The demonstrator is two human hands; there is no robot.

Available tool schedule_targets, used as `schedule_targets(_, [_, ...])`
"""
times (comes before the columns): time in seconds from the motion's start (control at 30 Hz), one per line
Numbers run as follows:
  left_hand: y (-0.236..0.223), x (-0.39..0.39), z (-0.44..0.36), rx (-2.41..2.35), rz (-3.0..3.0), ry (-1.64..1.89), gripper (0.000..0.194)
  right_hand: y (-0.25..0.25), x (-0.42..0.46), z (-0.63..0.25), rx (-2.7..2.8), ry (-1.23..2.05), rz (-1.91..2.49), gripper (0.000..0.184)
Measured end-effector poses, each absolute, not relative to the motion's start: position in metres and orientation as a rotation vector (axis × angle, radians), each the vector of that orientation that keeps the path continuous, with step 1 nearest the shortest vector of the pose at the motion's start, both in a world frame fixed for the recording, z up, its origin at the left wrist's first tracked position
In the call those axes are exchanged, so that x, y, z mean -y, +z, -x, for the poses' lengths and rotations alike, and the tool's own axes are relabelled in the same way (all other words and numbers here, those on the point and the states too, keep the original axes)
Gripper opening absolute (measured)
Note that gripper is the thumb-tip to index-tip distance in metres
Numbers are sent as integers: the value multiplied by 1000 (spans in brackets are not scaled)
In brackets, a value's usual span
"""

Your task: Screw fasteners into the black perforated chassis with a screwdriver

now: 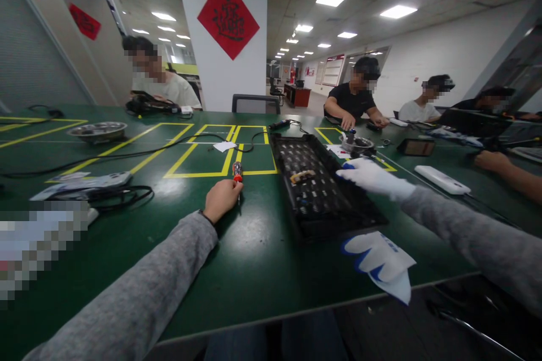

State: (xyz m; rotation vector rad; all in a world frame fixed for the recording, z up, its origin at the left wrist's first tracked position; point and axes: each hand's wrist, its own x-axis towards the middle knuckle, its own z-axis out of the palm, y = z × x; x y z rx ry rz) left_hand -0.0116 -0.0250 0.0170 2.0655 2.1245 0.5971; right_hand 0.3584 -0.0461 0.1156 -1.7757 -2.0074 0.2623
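Note:
My bare left hand (223, 199) is closed around a screwdriver (237, 171) with a clear and red handle, just above the green table. Its handle points away from me and the shaft shows below my fingers. To the right lies a long black plastic casing (313, 192), keyboard-like, with rows of small pale marks inside. A small yellow-brown part (302, 176) rests on it. My right hand (368, 176), in a white glove with blue on the fingers, grips the casing's right edge; the fingertips are partly hidden. Nearer me, a loose white and blue glove (381, 259) lies flat.
Metal bowls stand at the left (98, 131) and beyond the casing (356, 143). A white power strip (442, 179) lies right, a black cable (127, 153) crosses left. A phone (416, 147) leans nearby. Several people sit around the green table (254, 271).

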Motion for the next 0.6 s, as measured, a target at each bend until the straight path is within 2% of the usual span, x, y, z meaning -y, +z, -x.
schedule_targets(0.1, [16, 21, 17, -2116, -2054, 665, 45, 88, 42, -298, 2241, 190, 1778, 33])
schedule_targets(0.23, [14, 18, 25, -2119, -2039, 761, 45, 65, 29, -261, 2304, 266, 1778, 32])
schedule_targets(0.33, [16, 19, 25, -2094, -2060, 827, 44, 63, 22, -260, 2322, 305, 1803, 35])
schedule_targets(0.47, [36, 30, 5, -1981, -2186, 967, 42, 80, 23, -249, 2209, 216, 1718, 52])
schedule_targets(0.53, [52, 40, -16, -1699, -2400, 1081, 40, 90, 23, -230, 2101, 403, 1414, 54])
schedule_targets(0.6, [67, 48, -35, -1405, -2573, 1017, 39, 97, 22, -211, 1950, 720, 1106, 53])
